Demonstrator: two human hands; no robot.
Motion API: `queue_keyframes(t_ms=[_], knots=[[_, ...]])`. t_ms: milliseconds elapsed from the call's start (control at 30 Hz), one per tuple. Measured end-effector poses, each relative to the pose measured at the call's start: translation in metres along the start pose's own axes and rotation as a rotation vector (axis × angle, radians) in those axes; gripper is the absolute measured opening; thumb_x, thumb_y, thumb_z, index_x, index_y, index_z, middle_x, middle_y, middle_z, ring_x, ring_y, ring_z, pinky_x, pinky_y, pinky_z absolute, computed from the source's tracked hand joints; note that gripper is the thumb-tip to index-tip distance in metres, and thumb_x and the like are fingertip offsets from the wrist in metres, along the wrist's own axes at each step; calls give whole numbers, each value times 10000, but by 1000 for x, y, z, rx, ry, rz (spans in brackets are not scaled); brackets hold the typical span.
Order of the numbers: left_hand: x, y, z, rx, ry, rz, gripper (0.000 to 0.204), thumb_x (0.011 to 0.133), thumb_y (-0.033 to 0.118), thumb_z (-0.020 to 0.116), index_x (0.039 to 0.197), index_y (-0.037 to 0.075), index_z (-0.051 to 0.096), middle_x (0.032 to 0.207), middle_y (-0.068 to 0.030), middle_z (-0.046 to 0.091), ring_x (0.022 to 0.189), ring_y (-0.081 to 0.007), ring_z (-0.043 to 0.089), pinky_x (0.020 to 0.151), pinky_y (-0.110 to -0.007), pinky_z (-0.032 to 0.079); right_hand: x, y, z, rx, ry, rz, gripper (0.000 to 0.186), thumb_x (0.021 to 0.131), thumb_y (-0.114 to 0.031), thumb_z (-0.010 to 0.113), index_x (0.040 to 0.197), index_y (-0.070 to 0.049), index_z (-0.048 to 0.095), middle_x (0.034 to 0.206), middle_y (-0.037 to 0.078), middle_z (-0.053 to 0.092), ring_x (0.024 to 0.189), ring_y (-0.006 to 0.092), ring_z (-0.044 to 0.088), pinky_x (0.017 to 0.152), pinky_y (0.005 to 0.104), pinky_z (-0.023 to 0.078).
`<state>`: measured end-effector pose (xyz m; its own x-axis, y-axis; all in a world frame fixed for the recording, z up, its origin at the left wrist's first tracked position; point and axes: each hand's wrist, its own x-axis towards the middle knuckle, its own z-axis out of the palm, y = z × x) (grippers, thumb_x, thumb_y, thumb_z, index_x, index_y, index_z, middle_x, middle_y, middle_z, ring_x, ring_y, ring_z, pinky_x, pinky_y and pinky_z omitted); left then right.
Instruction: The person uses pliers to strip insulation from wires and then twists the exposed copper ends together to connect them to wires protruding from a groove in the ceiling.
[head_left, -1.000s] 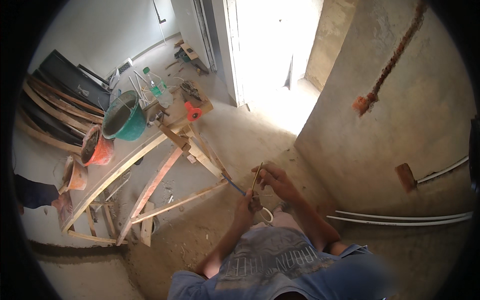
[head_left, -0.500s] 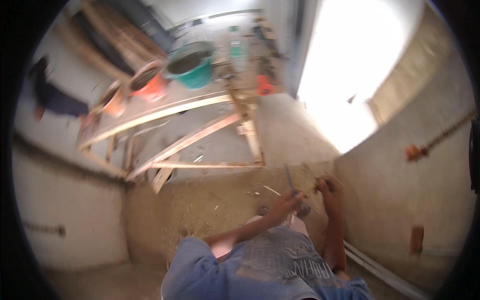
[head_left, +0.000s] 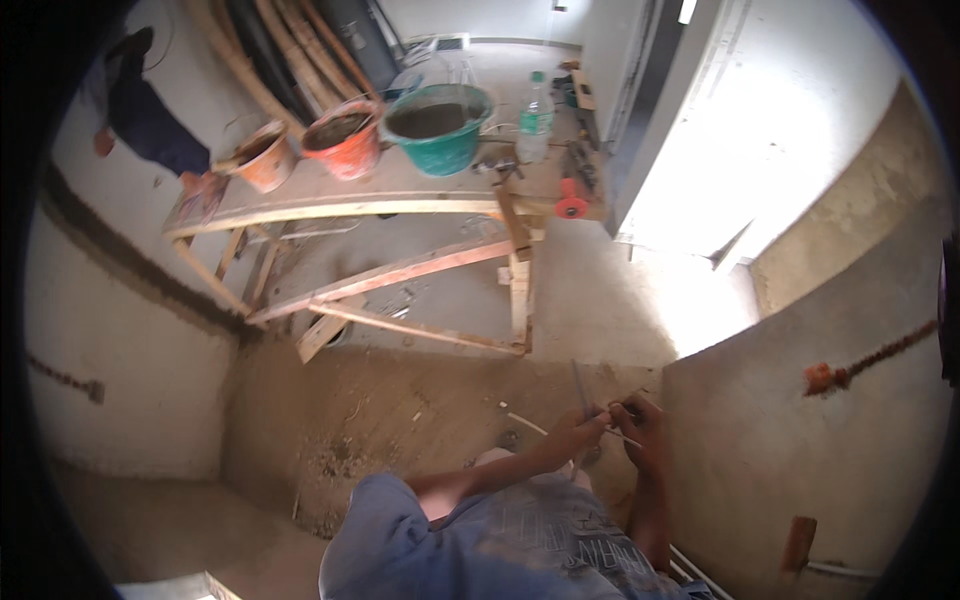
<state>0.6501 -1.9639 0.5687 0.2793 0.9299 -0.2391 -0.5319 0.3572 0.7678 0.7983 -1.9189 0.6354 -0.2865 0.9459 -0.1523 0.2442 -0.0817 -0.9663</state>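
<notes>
Filling the right side, a bare plaster wall (head_left: 790, 430) carries a rough reddish groove and curves down toward a dusty brown floor (head_left: 420, 440). Beyond the floor stands a long wooden bench (head_left: 440, 207), its slanting planks braced underneath, with a bright doorway (head_left: 700, 190) to its right. At the near edge, the wearer's blue shirt (head_left: 400, 550) takes up the lower middle. Another person's dark-clothed limb (head_left: 155, 125) comes down to the left end of the bench.

Along the bench top, going down in size, are a wide green tub (head_left: 445, 155) holding grey stuff, a red bucket (head_left: 345, 157) just to its left, and a smaller orange bucket (head_left: 268, 168) left of that. A clear bottle (head_left: 535, 130) with a green cap stands upright right of the tub, and a red round-ended tool (head_left: 571, 205) sits at the front edge.

Low in front of the shirt, well apart from the bench, the left hand (head_left: 580, 430) is closed narrow around a thin blue stick (head_left: 577, 382) that points up and away. The right hand (head_left: 645, 428) is curled just beside it, fingertips close to the left ones; what it grips, I cannot tell. A thin pale strip (head_left: 625, 438) shows between the two hands.
</notes>
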Motion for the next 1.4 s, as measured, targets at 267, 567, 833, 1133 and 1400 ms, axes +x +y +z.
queue_keyframes(t_ms=[267, 567, 833, 1133, 1400], knots=[[7, -9, -15, -99, 32, -145, 339, 982, 221, 545, 1259, 26, 555, 1100, -57, 612, 774, -70, 542, 655, -249, 471, -5, 44, -1, -189, 68, -284, 219, 800, -136, 636, 988, -31, 600, 860, 106, 634, 791, 214, 606, 715, 367, 486], [33, 11, -3, -24, 10, 1, 186, 990, 238, 511, 848, 118, 524, 686, -14, 498, 620, -134, 463, 623, -320, 415, -31, 2, -24, -194, 73, -333, 215, 953, -226, 532, 1064, -81, 646, 864, 93, 651, 788, 205, 632, 772, 349, 506], [51, -14, -16, 1047, -101, 575, 198, 967, 284, 547, 937, 88, 559, 772, -53, 592, 724, -210, 563, 720, -383, 473, -12, 65, 2, 10, 212, -324, 251, 985, -233, 455, 1043, -58, 626, 853, 59, 641, 766, 141, 590, 697, 314, 504], [55, -12, 3, 152, -67, 19, 218, 957, 286, 560, 990, 71, 565, 825, -73, 615, 771, -244, 579, 758, -397, 481, -11, 34, -23, -87, 300, -482, 237, 960, -225, 499, 1034, -64, 657, 927, 125, 688, 801, 240, 661, 721, 383, 514], [73, -30, -10, 15, -51, -66, 249, 948, 289, 571, 1037, 56, 570, 873, -91, 636, 812, -275, 593, 792, -410, 488, 9, 47, -29, -196, 418, -526, 168, 936, -186, 583, 997, -48, 657, 865, 96, 677, 761, 213, 670, 694, 333, 532]])
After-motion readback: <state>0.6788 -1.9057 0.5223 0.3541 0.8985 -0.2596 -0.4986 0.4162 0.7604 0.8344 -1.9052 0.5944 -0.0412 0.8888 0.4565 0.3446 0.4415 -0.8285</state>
